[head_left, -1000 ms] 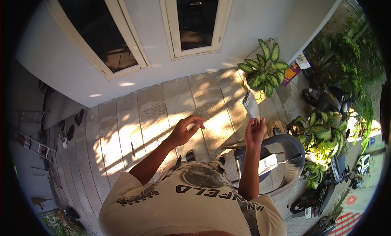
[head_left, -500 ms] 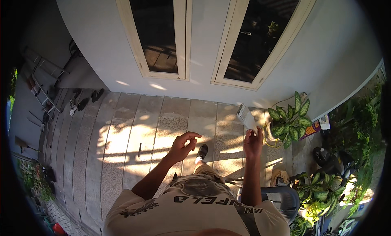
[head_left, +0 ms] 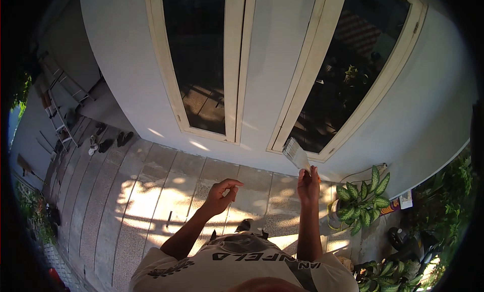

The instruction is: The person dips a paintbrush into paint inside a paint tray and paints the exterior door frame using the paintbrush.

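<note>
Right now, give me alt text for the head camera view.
A person's right hand holds up a flat, pale object, possibly a brush, while the empty left hand hovers, loosely curled, over sun-patched paving. Ahead, a white wall has two cream-framed windows; a leafy potted plant stands to the right.

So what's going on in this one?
A person faces a pale wall. Their right hand holds up a flat, brush-like tool, which overlaps the lower edge of the right-hand window in view; contact isn't clear. The left hand looks empty, fingers curled, above partly sunlit paving.
</note>
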Demonstrator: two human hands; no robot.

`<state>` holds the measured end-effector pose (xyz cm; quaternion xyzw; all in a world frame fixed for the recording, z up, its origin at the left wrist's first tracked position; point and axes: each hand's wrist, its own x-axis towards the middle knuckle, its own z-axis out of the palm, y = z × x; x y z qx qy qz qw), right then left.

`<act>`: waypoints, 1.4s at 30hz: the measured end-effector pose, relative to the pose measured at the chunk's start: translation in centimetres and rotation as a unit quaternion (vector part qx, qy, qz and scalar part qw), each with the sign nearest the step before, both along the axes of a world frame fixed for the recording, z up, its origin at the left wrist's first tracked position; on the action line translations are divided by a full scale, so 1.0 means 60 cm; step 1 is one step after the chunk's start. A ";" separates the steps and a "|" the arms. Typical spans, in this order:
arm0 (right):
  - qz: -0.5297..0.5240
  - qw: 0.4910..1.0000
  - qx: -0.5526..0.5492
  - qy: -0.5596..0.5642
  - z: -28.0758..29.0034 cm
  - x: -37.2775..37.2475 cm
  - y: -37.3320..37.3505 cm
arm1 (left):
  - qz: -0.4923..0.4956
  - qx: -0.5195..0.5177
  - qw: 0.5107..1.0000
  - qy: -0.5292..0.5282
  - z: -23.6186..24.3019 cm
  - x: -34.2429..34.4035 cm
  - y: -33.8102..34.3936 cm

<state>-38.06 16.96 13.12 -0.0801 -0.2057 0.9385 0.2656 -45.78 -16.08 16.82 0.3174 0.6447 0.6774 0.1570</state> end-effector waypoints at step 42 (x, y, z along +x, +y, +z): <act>-0.581 0.319 0.731 0.164 0.825 -0.699 -0.022 | -0.121 0.037 0.989 0.077 0.065 -0.665 0.075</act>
